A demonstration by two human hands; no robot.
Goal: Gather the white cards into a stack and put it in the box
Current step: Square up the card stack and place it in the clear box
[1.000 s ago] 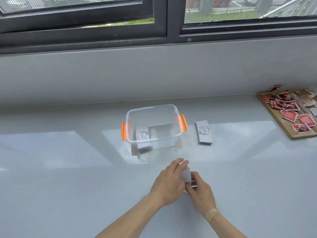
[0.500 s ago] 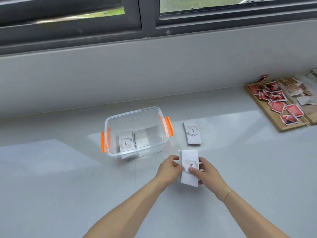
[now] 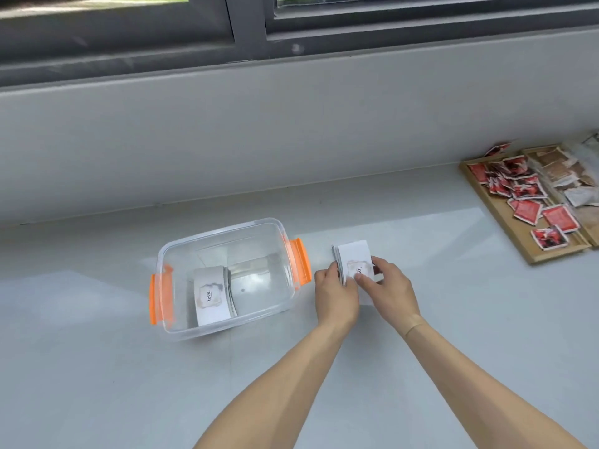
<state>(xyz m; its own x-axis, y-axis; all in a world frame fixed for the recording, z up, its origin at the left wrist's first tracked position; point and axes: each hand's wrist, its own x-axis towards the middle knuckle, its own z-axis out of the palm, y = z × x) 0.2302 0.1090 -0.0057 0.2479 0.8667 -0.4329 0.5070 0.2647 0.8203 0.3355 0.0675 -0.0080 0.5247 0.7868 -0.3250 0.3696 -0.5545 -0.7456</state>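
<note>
A clear plastic box (image 3: 227,330) with orange side latches stands on the grey counter left of my hands. Inside it, at the left, lies a stack of white cards (image 3: 212,294) printed "love". Just right of the box, both hands hold another stack of white cards (image 3: 353,259) over the counter. My left hand (image 3: 335,294) grips its left edge, my right hand (image 3: 390,291) its right edge and top. Whether this stack rests on further cards beneath is hidden by my hands.
A wooden tray (image 3: 522,236) with several red packets sits at the far right, with brownish packets beside it. A grey wall and window sill run along the back of the counter.
My hands carried the stack of white cards away from me and to the right, to where a separate stack lay beside the box. That separate stack is no longer seen apart.
</note>
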